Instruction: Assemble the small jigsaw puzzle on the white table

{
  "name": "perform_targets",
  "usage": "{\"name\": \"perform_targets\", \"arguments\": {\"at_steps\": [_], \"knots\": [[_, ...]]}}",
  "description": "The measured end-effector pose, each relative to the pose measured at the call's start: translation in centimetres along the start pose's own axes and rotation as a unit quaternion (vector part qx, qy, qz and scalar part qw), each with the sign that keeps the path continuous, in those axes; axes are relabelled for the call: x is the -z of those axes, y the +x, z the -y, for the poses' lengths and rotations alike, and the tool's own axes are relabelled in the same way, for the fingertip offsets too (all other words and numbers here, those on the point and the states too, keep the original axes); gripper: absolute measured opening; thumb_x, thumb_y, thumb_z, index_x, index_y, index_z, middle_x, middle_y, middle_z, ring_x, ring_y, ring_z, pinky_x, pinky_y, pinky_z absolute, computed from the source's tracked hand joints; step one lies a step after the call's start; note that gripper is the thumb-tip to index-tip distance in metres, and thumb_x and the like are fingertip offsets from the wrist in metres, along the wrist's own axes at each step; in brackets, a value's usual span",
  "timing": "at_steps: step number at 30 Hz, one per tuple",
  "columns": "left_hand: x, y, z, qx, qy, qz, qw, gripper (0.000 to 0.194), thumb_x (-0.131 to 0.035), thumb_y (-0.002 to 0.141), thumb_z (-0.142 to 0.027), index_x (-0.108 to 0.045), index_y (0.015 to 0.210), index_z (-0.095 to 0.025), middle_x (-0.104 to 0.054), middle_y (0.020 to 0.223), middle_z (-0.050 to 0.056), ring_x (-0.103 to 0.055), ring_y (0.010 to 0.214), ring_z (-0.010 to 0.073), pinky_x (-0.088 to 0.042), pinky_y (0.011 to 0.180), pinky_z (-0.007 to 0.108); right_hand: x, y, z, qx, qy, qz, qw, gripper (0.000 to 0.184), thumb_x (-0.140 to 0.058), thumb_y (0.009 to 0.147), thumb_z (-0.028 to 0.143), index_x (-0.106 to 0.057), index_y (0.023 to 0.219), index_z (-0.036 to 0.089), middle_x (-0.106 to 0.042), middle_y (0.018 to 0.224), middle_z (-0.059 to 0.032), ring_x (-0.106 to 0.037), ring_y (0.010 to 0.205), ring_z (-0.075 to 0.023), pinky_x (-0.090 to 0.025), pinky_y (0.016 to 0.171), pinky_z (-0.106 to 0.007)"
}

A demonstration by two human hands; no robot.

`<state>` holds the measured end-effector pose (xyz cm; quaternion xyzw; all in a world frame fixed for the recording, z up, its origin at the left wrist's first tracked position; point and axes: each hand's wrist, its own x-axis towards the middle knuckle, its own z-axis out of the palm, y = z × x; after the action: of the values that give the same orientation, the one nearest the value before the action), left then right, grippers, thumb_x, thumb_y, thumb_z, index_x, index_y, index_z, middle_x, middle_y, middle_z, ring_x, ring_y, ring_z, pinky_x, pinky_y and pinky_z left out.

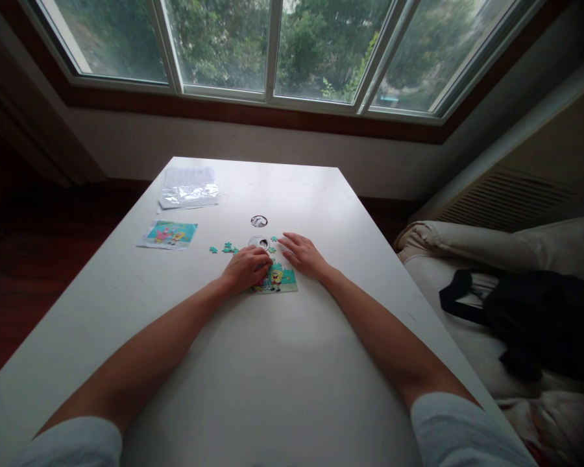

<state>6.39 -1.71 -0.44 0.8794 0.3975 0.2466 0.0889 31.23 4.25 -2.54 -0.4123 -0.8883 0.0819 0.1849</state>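
A small, partly assembled cartoon jigsaw puzzle (278, 280) lies on the white table (253, 376). My left hand (247, 267) rests at its left edge with fingers curled and pressed down on the puzzle's upper part. My right hand (302, 254) lies flat and open on the puzzle's upper right, fingers stretched toward the left. Several loose teal puzzle pieces (230, 248) lie just beyond my left hand. A small round tin (259, 242) stands right past my fingertips.
A round lid (259, 221) lies farther back. A printed reference picture (168, 234) and a clear plastic bag on paper (189, 188) lie at the far left. A black bag (530, 321) sits on a sofa to the right. Windows stand behind the table.
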Motion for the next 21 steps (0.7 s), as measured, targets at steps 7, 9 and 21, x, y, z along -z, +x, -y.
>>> {"name": "perform_targets", "arguments": {"at_steps": [7,9,21], "knots": [[-0.02,0.25,-0.36,0.035,0.003,-0.019,0.999,0.019,-0.056,0.096,-0.025,-0.074,0.097,-0.023,-0.072,0.102,0.005,-0.062,0.096,0.0223,-0.049,0.091,0.039,-0.77,0.34,-0.37,-0.008,-0.012,0.002,1.0,0.042,-0.041,0.105,0.036,-0.056,0.144,0.03,-0.046,0.157,-0.006,-0.037,0.148,-0.0258,-0.032,0.121,-0.048],[-0.05,0.27,-0.26,0.061,0.006,-0.041,0.997,0.019,-0.055,0.096,-0.026,-0.074,0.095,-0.023,-0.072,0.101,0.005,-0.062,0.095,0.0225,-0.049,0.09,0.039,-0.88,0.33,-0.42,-0.008,-0.012,-0.002,1.0,0.043,-0.041,0.106,0.038,-0.055,0.145,0.029,-0.046,0.157,-0.0068,-0.038,0.147,-0.0258,-0.032,0.121,-0.048],[-0.31,0.18,0.36,0.136,0.03,-0.097,0.985,0.021,-0.053,0.096,-0.029,-0.074,0.091,-0.023,-0.073,0.098,0.006,-0.06,0.095,0.0243,-0.045,0.091,0.043,-0.63,0.45,0.15,-0.016,-0.016,-0.012,1.0,0.043,-0.04,0.106,0.04,-0.056,0.144,0.028,-0.048,0.155,-0.0084,-0.041,0.146,-0.0262,-0.033,0.12,-0.048]]}}
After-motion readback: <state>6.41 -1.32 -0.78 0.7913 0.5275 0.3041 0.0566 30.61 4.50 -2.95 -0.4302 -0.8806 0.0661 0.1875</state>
